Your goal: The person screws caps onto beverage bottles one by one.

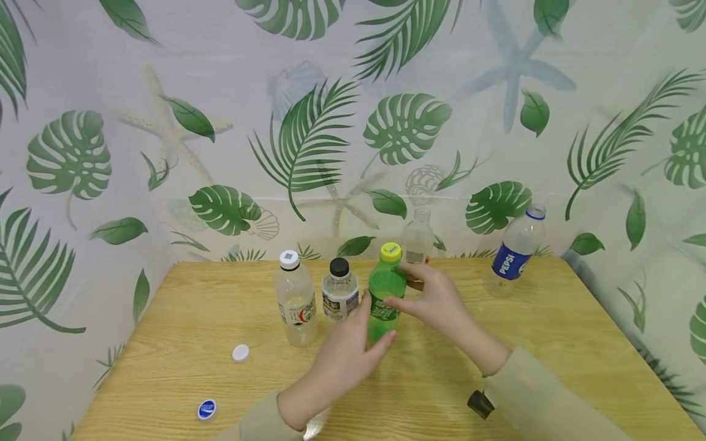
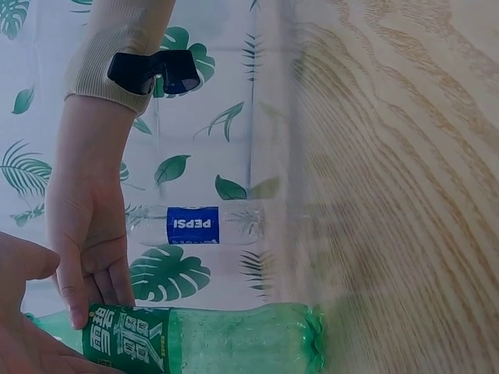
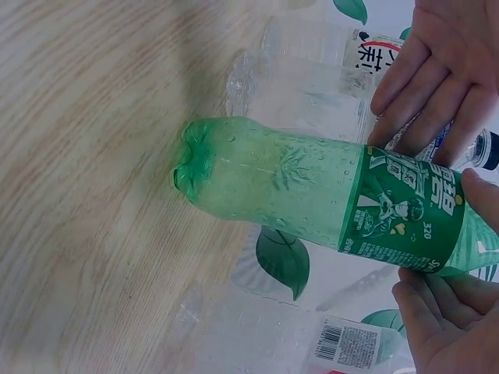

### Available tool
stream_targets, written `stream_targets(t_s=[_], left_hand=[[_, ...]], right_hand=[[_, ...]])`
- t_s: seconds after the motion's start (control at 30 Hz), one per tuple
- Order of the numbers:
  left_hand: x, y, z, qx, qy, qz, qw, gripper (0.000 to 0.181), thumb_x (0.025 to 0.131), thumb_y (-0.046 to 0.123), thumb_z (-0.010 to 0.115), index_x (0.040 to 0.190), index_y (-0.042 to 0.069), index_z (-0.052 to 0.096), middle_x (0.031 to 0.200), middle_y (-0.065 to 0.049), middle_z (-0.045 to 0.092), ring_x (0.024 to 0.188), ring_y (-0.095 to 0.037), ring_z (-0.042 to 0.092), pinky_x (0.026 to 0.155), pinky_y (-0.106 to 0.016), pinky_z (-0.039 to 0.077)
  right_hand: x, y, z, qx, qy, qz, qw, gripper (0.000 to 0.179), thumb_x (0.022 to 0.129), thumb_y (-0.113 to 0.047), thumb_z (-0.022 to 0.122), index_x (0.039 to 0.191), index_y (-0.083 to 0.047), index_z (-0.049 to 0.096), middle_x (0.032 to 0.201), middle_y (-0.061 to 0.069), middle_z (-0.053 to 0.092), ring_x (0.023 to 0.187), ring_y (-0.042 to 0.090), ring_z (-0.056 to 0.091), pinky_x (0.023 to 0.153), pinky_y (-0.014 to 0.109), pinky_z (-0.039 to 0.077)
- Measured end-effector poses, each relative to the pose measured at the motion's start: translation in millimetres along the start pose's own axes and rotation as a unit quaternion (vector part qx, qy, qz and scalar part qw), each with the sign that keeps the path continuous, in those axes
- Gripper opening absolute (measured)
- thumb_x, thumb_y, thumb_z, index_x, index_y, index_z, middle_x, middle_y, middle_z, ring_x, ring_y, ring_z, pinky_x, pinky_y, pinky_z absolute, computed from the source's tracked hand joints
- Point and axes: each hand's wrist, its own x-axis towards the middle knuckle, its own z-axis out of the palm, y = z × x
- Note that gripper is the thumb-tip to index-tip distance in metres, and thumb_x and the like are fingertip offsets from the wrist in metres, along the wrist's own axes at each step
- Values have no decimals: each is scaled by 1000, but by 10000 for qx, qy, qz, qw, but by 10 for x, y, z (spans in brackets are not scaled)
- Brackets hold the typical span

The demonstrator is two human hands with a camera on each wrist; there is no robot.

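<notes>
A green Sprite-style bottle (image 1: 384, 283) with a yellow cap stands upright between the two hands. My right hand (image 1: 436, 300) holds its upper part, thumb on the label and fingers around the far side. On the bottle's left, my left hand (image 1: 344, 352) has its fingers straight along the side, with the thumb apart in front. The right wrist view shows those left fingers (image 3: 437, 86) extended beside the label. Just left of the bottle is a black-capped bottle (image 1: 339, 288), and behind it a clear uncapped bottle (image 1: 417, 236).
A white-capped bottle (image 1: 298, 306) stands further left. An uncapped Pepsi bottle (image 1: 513, 257) stands at the back right. On the wooden table (image 1: 182, 318) lie a white cap (image 1: 240, 353), a blue cap (image 1: 206, 409) and, near the right sleeve, a small black object (image 1: 480, 404).
</notes>
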Motion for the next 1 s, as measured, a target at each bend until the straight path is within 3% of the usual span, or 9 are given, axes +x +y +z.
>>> stream_targets(t_s=[0.5,0.8,1.0], left_hand=[[-7,17,8,65,11,25,10000,84,105,41,65,164,-5,28,158,-26,52,135,-44,62,113,-55,53],[-11,21,-31,-56,-42,29,10000,81,109,46,55,163,-8,28,161,-28,46,142,-46,56,116,-56,50],[-78,33,-82,-185,8,293,9994,77,109,40,57,167,-1,25,150,-23,61,132,-39,65,111,-55,55]], right_hand=[[-3,-5,-19,-30,-62,37,10000,64,82,-13,93,134,12,64,128,30,71,113,44,75,93,43,64],[13,-39,-65,9,-126,146,9998,72,81,-17,94,138,12,61,134,31,69,117,46,73,97,46,63],[29,-99,-133,12,-81,199,9998,77,81,-20,94,144,7,59,138,28,68,125,47,69,106,52,57]])
